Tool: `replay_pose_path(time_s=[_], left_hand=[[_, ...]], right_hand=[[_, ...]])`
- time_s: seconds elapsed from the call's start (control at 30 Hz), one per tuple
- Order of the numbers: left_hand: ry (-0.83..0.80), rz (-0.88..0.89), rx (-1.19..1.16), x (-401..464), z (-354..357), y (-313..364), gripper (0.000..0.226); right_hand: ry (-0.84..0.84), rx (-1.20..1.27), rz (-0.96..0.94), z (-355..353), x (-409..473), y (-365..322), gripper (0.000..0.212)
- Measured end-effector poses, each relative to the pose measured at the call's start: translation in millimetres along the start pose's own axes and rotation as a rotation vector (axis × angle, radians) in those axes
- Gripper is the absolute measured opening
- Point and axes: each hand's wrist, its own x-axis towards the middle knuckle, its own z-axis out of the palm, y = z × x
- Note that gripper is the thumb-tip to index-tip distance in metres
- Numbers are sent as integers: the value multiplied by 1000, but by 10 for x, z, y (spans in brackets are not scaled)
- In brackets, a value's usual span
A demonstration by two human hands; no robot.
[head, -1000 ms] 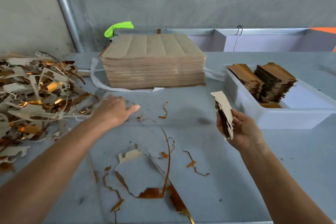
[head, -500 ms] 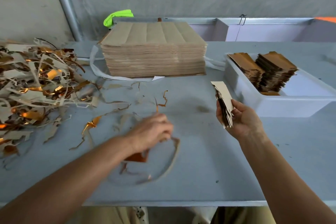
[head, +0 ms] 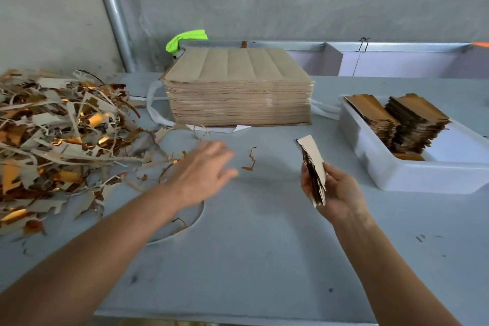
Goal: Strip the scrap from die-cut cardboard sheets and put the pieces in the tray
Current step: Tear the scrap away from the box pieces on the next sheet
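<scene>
Nearest the person, two bare forearms are reaching out over the grey tabletop (head: 264,259). The right hand (head: 337,193) is gripping a small bundle of stripped pieces (head: 313,169), holding it upright above the tabletop, left of the white tray (head: 412,177). The left hand (head: 203,172) is hovering with fingers spread and relaxed, grasping nothing, beside a loose scrap curl (head: 250,159). Further left, the scrap heap (head: 58,137) is sprawling across the tabletop. Beyond the hands, the stack of die-cut sheets (head: 238,87) is sitting near the wall, and finished pieces are standing stacked in the tray's far end.
</scene>
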Motion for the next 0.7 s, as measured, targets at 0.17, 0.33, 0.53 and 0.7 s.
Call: replay_pose_path(time_s=[0.17, 0.33, 0.53, 0.7], left_hand=[[-414, -146, 166, 77, 40, 231, 42], [-50, -607, -1080, 219, -327, 576, 40], [-68, -585, -1539, 123, -124, 958, 30], [211, -279, -1644, -5, 24, 1015, 33]], right_hand=[[-57, -87, 10, 23, -50, 38, 23], [-123, -515, -172, 62, -138, 89, 18], [-199, -898, -481, 175, -204, 236, 62], [-248, -1027, -709, 175, -243, 293, 67]])
